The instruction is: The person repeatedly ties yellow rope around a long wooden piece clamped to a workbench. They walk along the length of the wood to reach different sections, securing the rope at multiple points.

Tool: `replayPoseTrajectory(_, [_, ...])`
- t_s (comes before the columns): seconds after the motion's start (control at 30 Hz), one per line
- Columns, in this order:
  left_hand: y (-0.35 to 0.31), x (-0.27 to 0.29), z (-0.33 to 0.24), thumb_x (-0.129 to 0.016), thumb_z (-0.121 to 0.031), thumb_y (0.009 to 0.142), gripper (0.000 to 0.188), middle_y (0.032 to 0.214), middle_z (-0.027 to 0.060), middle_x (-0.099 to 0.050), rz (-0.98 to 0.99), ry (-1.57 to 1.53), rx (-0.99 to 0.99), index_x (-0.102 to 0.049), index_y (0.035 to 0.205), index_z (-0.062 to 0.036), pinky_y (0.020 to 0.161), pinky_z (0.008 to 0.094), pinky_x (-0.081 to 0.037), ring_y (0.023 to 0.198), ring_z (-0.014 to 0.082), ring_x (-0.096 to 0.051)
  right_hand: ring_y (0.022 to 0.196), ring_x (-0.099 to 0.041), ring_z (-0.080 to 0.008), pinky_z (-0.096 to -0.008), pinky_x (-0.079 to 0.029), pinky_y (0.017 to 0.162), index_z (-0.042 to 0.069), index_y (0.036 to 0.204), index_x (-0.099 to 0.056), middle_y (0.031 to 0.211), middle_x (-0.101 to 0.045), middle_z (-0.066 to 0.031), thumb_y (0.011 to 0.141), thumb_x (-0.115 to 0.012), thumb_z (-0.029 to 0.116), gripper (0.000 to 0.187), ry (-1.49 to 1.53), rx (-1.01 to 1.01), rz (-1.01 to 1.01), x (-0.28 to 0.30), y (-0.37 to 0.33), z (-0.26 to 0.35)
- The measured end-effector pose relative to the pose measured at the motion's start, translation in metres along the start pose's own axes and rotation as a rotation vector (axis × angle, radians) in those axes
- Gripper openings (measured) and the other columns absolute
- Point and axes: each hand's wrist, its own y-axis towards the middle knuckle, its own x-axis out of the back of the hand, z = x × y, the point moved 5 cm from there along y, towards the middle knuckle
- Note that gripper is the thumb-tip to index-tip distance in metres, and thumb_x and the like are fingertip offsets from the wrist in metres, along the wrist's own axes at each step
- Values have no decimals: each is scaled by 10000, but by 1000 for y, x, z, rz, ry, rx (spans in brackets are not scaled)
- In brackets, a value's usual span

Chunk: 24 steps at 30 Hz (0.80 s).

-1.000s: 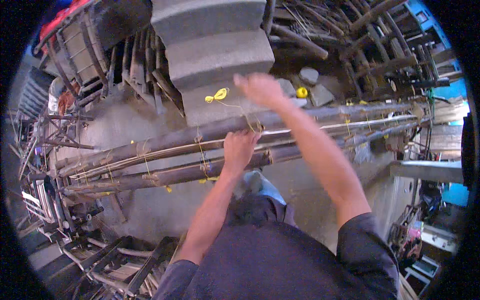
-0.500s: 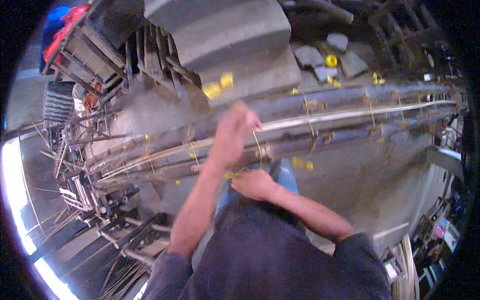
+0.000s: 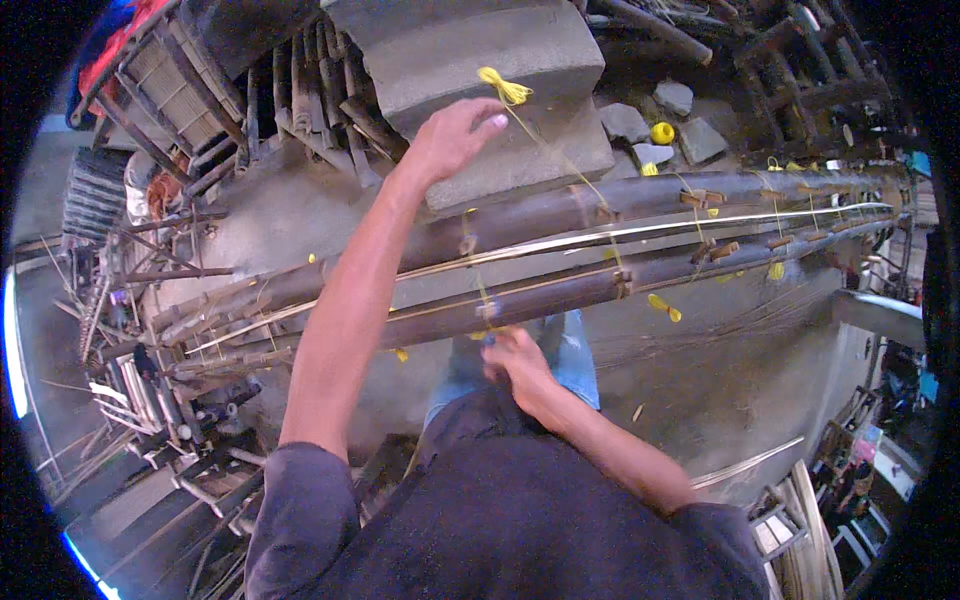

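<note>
My left hand [image 3: 455, 140] is stretched beyond the far dark pole [image 3: 540, 214], fingertips pinched at a yellow string [image 3: 548, 150]. The string's looped bundle [image 3: 507, 88] stands just past the fingertips, and its line slants down to the far pole. Below the near dark pole [image 3: 550, 297], my right hand [image 3: 522, 368] is curled close to the pole's underside, beside a bit of yellow; what its fingers hold is hidden. Long pale strips [image 3: 560, 242] run between the two poles. Several yellow ties cross from pole to pole at small wooden pegs [image 3: 622, 283].
Concrete steps [image 3: 490, 130] rise behind the far pole. Beside them lie stones [image 3: 703, 140] and a yellow roll [image 3: 662, 132]. Wooden frames [image 3: 175, 95] and stacked poles stand at the far left. Yellow bundles [image 3: 664, 308] hang along the poles. More wood pieces lie at lower left.
My left hand has moved up and away, over the far pole, with the yellow string drawn out beside it. My right hand has shifted slightly and stays below the near pole. The view has moved.
</note>
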Motion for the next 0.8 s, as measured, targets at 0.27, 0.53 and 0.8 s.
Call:
replayPoseTrajectory(0.27, [-187,-11,-32,-531,-296,936,328,1092,157,-651,85,63,190,-628,1140,-58,918,437,-458,1051,341,-599,846,-636,-243,-543,-316,1052,144,824,-693,814,-651,-78,806,-639,171,63,-1745,1245,-123,-104,-121,172])
replayPoseTrajectory(0.53, [-186,-21,-21,-605,-197,859,118,840,123,-682,-195,85,124,-679,869,-106,699,443,-494,772,328,-646,804,-637,-240,-415,-477,801,49,839,-657,869,-666,-142,895,-557,295,272,-1906,1002,57,-209,22,229])
replayPoseTrajectory(0.8, [-199,-16,-28,-584,-173,857,103,794,80,-675,-183,214,117,-670,872,-117,644,394,-460,759,269,-652,794,-601,-259,-411,-485,689,34,811,-585,787,-606,-128,916,-520,278,273,-947,964,366,-133,7,179])
